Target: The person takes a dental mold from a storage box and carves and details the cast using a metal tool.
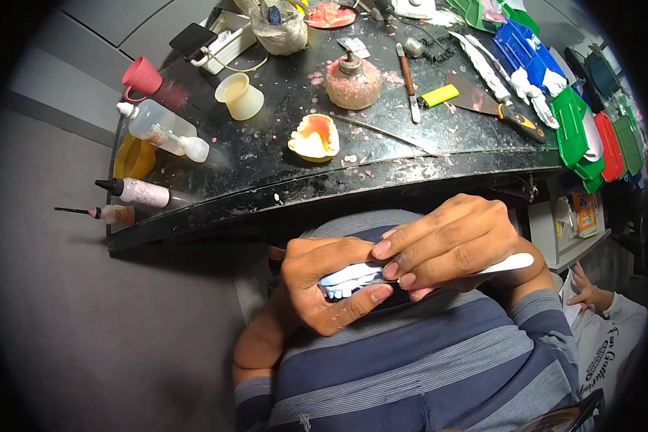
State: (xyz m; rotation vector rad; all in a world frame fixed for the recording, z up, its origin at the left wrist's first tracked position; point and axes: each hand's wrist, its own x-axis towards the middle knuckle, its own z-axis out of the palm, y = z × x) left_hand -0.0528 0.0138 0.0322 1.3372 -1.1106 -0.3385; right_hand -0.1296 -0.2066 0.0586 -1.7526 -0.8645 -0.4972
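Presently, a bluish-white dental cast [347, 276], teeth along its lower edge, is gripped in the left hand [302, 279] nearer the wearer than the black workbench [255, 160]. The right hand [462, 239] holds a white-ended tool [510, 265]; fingers hide its other end and part of the cast.

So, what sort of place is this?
Most likely a dental workshop: a yellowish toothed model and what looks like a spirit lamp stand on the bench, and the left hand holds a pale toothed cast.
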